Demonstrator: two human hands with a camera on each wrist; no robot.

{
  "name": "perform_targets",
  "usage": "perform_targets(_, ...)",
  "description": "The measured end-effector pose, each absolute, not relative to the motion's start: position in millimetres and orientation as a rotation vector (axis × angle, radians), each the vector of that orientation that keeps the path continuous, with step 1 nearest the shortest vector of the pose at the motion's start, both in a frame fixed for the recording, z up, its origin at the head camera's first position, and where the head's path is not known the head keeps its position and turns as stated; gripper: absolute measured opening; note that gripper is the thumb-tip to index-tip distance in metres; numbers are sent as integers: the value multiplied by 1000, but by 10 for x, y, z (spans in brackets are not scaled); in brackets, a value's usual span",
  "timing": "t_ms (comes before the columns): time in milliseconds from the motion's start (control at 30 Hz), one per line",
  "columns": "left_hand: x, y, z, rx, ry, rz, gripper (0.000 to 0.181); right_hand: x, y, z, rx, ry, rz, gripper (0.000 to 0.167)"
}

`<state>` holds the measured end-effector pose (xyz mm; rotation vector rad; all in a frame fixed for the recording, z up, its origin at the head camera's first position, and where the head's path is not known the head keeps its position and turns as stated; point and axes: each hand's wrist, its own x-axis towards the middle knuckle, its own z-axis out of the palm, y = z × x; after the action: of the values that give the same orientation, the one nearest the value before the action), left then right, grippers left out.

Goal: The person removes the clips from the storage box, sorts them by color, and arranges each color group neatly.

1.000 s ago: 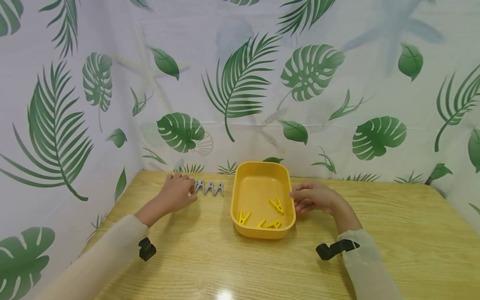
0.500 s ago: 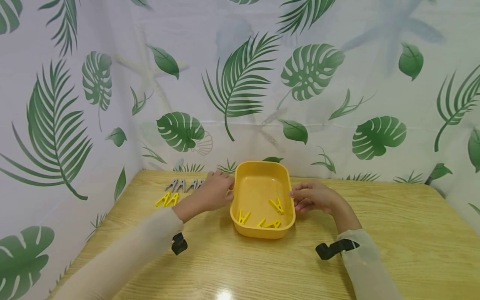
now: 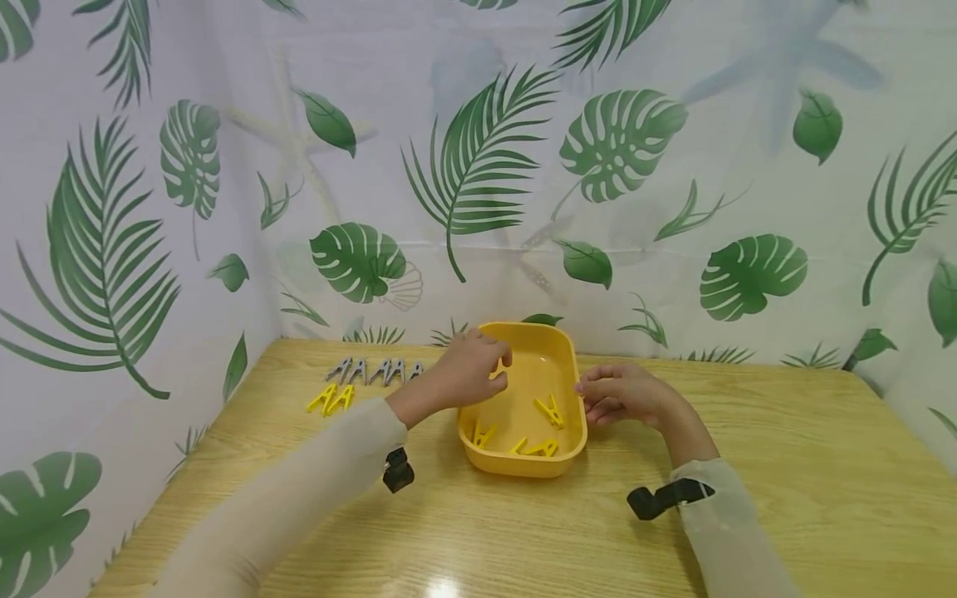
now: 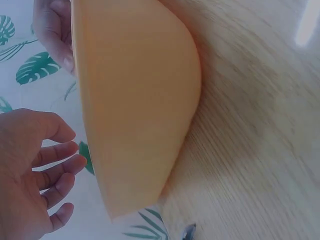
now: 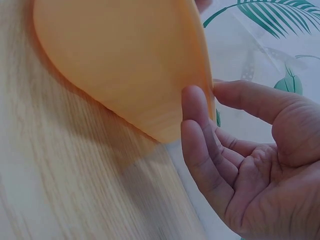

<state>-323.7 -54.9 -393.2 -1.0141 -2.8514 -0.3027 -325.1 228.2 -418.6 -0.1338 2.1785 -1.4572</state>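
The left hand (image 3: 467, 370) hovers over the left rim of a yellow bin (image 3: 523, 465), its fingers loosely bent with nothing between them. In the left wrist view the same hand (image 4: 35, 170) shows empty, beside the bin's wall (image 4: 135, 110). At the bin's right rim the right hand (image 3: 628, 394) pinches the edge; in the right wrist view its thumb and fingers (image 5: 194, 105) lie on either side of that rim. Several yellow clothespins (image 3: 549, 411) lie in the bin.
Left of the bin, grey clothespins (image 3: 359, 370) stand in a row near the table's back edge, with two yellow clothespins (image 3: 342, 399) in front of them. A leaf-patterned cloth (image 3: 478, 166) hangs behind the wooden table (image 3: 478, 531).
The left hand has moved right, from beside the grey clothespins to above the bin's left rim, uncovering clothespins on the table. The right hand stays at the rim.
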Motion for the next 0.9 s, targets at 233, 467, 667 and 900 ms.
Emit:
perform_targets(233,-3239,-312,-3968,-1082,-2926,-211,24,-3252,2298,-4192,-157,2168,-1465,42)
perform_targets(467,-3272,-168,-4076,-1077,-3026,-49,29,-3246,2299,-4203,-150,2166,-1474,41)
perform_targets(667,-3324,-102,-4152,-1074,-3089,-63,30,-3247,2291,-4201,-137,2173,-1460,42)
perform_targets(900,-3355,-54,-4222,-1101,-3109,6,28,-3256,2300,-4200,-126,2168,-1458,43)
